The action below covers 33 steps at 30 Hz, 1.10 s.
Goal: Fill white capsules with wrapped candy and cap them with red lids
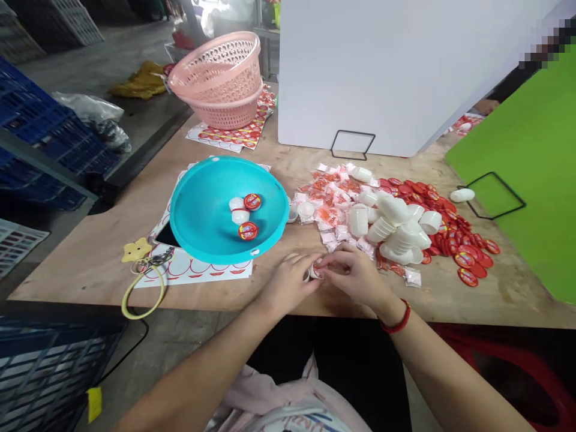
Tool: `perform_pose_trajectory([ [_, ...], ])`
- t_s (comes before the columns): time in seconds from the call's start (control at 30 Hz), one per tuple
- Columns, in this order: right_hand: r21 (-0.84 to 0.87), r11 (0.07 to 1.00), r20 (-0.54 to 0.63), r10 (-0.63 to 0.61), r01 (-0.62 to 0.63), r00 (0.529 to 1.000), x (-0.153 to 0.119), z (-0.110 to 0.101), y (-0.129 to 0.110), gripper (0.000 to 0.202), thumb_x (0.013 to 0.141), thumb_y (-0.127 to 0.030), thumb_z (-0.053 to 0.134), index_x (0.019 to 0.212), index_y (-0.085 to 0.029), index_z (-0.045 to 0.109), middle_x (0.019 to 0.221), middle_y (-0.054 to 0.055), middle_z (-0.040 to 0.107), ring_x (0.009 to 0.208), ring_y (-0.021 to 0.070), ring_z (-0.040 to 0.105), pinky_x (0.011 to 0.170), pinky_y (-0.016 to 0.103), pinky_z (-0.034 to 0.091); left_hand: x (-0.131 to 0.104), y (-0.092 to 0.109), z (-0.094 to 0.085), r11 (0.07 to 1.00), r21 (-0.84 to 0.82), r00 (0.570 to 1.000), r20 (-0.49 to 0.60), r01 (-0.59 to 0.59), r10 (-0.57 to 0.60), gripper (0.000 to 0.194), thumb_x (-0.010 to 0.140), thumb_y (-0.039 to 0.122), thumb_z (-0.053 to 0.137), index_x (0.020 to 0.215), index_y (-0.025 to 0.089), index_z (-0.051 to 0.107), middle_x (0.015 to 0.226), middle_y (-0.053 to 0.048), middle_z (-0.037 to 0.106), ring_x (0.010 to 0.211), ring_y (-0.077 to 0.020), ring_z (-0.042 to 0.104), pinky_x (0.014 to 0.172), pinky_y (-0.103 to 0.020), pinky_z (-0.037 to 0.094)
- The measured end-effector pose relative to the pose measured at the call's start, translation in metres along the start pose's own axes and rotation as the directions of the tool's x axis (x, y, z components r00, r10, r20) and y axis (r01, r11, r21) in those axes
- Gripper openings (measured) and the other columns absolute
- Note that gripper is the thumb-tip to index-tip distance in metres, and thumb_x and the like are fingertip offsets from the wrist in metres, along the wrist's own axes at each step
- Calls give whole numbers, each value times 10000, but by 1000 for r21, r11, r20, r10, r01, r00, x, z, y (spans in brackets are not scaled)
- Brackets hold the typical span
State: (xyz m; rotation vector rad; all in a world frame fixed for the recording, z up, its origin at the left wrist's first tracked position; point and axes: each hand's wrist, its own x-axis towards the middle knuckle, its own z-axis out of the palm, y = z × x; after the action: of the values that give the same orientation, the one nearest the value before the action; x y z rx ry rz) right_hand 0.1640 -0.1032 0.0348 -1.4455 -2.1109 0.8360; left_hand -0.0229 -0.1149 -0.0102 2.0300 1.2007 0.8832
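Near the table's front edge, my left hand [290, 281] is closed around a small white cup [314, 272]. My right hand [353, 273] meets it from the right, its fingers pinched at the cup's mouth on something too hidden to name. Just beyond my right hand lie heaped white cups [400, 225], with small pink and orange packets [330, 201] to their left and many round red lids [465, 255] to their right. A turquoise bowl [202, 210] beyond my left hand holds several white containers with red lids [248, 231].
Stacked pink baskets [225, 114] stand at the back left. A white panel [351, 72] and a green panel [526, 162] rise behind the heaps. Printed sheets [193, 270], a phone and a yellow ring with a star charm [137, 249] lie by the bowl.
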Motion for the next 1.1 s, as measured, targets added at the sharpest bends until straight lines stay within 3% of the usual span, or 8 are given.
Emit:
perform_pose_trajectory([
  [0.1,-111,993,84,44,-35,995,3,4,-6,149,787,-102,705,767,-234,771,776,6,605,679,129,560,636,254,420,1,1,-2,1000,6,999,42,-15,15,428,785,90,744,1192,195,670,1172,-64,749,1093,-244,677,988,-388,533],
  [0.2,-200,975,31,107,-98,994,5,10,-10,133,786,-101,695,749,-214,756,774,12,603,652,131,550,617,265,399,1,3,-3,1000,10,998,64,11,-12,347,771,75,734,1092,202,697,1098,-49,757,1043,-243,682,943,-380,541],
  [0.37,-36,999,64,-16,19,998,4,0,-1,166,909,-212,616,861,-233,774,836,24,692,736,155,615,694,275,460,0,5,-2,998,12,998,10,70,-70,317,849,174,718,1163,202,683,1102,-63,763,1034,-257,696,941,-408,548],
  [0.47,-196,980,-179,-16,-20,984,8,-14,10,176,927,-290,609,970,-213,762,868,47,703,763,188,609,689,304,446,0,4,-1,997,-19,997,-10,79,-79,359,843,205,741,1195,194,671,1187,-82,753,1104,-266,692,1003,-424,533],
  [0.57,-562,815,-346,-75,-142,935,15,-21,18,233,901,-337,651,1051,-201,767,972,105,696,887,265,587,722,358,397,0,4,-1,996,-30,996,-25,89,-90,387,820,168,742,1199,187,666,1209,-86,748,1141,-268,684,1035,-432,525],
  [0.67,-759,636,-273,-113,-142,955,21,-21,24,201,924,-338,626,966,-219,784,1011,122,698,953,300,547,738,389,333,0,4,-1,996,-49,996,-41,74,-76,427,820,131,715,1236,194,644,1253,-81,728,1187,-256,663,1065,-427,514],
  [0.73,-802,585,-244,-140,-119,960,22,-19,26,211,954,-319,592,918,-227,779,1019,107,715,966,295,531,747,399,299,-1,4,-1,995,-76,997,-48,63,-66,430,826,130,706,1242,212,637,1273,-68,712,1197,-238,655,1069,-405,512],
  [1.1,-810,569,-249,-118,-140,961,27,-19,30,242,977,-296,551,906,-214,767,1016,107,715,982,304,507,781,431,250,-1,6,-2,992,-79,994,-41,94,-97,383,822,130,714,1195,199,653,1231,-67,705,1157,-229,655,1047,-379,519],
])
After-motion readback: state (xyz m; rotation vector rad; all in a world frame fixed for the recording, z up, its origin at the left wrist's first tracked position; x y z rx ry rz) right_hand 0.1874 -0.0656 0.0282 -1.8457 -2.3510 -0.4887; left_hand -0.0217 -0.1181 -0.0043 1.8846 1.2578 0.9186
